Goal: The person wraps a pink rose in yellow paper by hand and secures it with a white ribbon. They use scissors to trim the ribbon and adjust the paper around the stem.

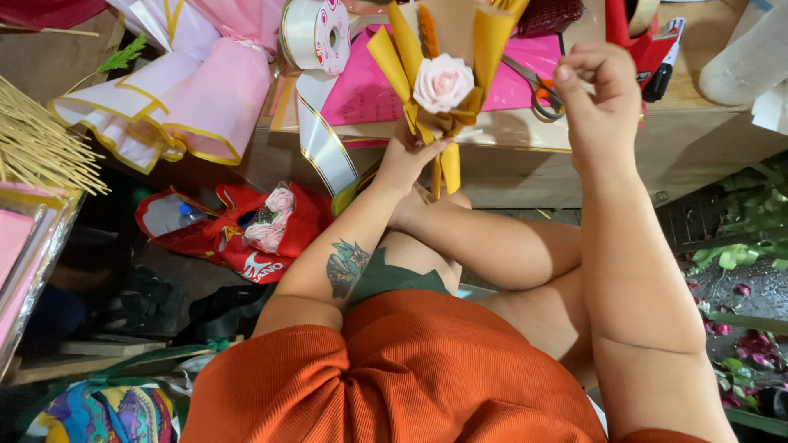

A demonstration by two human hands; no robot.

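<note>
My left hand [408, 157] grips the stem end of a small bouquet [443, 82]: a pale pink rose wrapped in folded yellow paper, held upright in front of me. My right hand [597, 98] is raised to the right of it, fingers curled in a loose fist, apparently pinching something thin that I cannot make out. Behind my right hand stands a red tape dispenser [644, 37] on the wooden table [509, 135].
Scissors [538, 90] lie on pink paper [361, 86] on the table, next to a spool of white and gold ribbon [316, 33]. A pink wrapped bouquet [205, 90] and wooden sticks [37, 139] lie at left. A red bag [246, 230] sits on the floor. Leaves and petals [739, 262] lie at right.
</note>
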